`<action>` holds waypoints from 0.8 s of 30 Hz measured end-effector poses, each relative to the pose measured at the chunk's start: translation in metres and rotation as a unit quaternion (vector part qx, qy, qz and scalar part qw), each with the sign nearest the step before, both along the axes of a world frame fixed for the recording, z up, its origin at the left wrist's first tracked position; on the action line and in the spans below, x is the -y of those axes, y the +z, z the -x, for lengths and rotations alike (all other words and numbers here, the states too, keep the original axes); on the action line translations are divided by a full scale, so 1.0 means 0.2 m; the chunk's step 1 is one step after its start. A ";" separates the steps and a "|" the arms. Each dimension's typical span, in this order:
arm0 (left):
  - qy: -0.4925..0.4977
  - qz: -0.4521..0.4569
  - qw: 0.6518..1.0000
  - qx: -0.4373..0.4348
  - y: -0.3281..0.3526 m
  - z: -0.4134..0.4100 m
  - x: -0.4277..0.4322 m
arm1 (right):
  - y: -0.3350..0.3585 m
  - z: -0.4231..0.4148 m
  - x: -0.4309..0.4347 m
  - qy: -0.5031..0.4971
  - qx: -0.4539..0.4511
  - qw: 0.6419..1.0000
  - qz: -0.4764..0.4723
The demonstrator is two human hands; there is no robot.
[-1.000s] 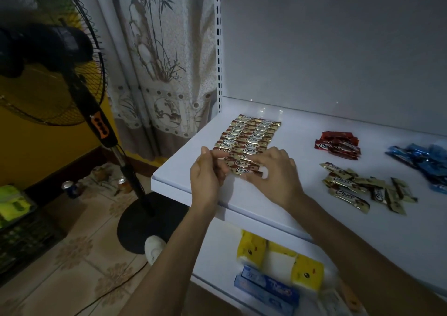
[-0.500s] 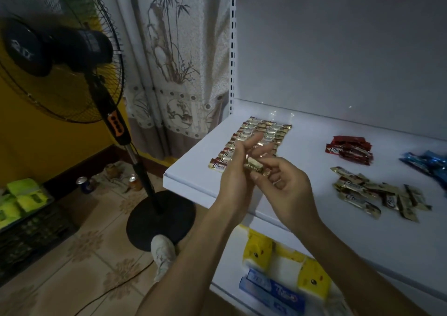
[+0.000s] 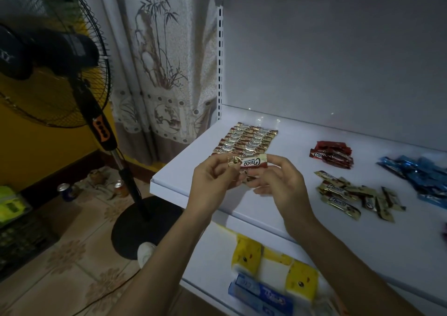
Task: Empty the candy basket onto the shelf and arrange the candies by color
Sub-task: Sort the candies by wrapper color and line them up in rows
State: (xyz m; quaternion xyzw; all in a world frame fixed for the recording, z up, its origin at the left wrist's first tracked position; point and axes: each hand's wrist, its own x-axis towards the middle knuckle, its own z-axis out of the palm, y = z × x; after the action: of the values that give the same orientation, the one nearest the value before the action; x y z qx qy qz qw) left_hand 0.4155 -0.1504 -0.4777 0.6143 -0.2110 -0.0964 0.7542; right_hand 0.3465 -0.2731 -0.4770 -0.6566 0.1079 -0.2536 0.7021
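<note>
- The fingers (image 3: 219,167) of the left hand (image 3: 210,180) pinch the crimped gold end of a single candy (image 3: 252,162); the fingers of the right hand (image 3: 280,185) pinch its other end, so both hands are closed on the one piece.
- The candy is a short bar in a white wrapper with a red edge and "Choco" printed across it, held level and face-up.
- It hangs in the air over the front left part of the white shelf (image 3: 183,177), just in front of the arranged rows.
- Something dark shows under the curled fingers; I cannot tell whether it is a second piece.
- Behind the hands, the rows of candies (image 3: 249,138) lie flat in two neat columns, partly hidden at the near end by the hands.
- To the right lie a red pile (image 3: 332,153), a loose gold pile (image 3: 348,194) and a blue pile (image 3: 420,180), each apart from the others.
- On the lower shelf sit yellow packs (image 3: 249,257) and a blue box (image 3: 261,298).
- To the left stand a pedestal fan (image 3: 101,131) and a patterned curtain (image 3: 164,61); two cans (image 3: 65,191) lie on the tiled floor by the fan's base.
</note>
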 end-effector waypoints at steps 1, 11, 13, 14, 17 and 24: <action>0.003 -0.007 1.000 -0.001 -0.01 0.00 0.00 | 0.00 0.00 0.00 -0.004 -0.010 1.000 -0.010; 0.114 -0.142 0.934 0.307 -0.13 -0.03 0.00 | 0.02 -0.08 -0.05 0.027 -0.008 0.977 -0.211; 0.145 -0.232 0.903 0.330 -0.17 -0.06 -0.04 | 0.00 -0.11 -0.02 -0.046 -0.020 0.998 -0.025; 0.163 -0.273 0.894 0.317 -0.19 -0.07 -0.06 | -0.02 -0.12 0.00 -0.075 -0.034 0.992 0.095; 0.180 -0.360 0.863 0.305 -0.26 -0.11 -0.11 | -0.10 -0.13 0.04 -0.074 -0.080 0.939 0.327; 0.159 -0.407 0.823 0.363 -0.38 -0.14 -0.13 | -0.17 -0.22 0.02 -0.053 -0.111 0.891 0.437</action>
State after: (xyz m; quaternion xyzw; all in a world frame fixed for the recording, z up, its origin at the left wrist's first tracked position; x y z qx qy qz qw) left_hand 0.4427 -0.1247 -0.5544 0.8809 -0.3107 0.1778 0.3096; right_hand 0.3908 -0.2766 -0.5105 -0.9142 0.0981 -0.2374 0.3134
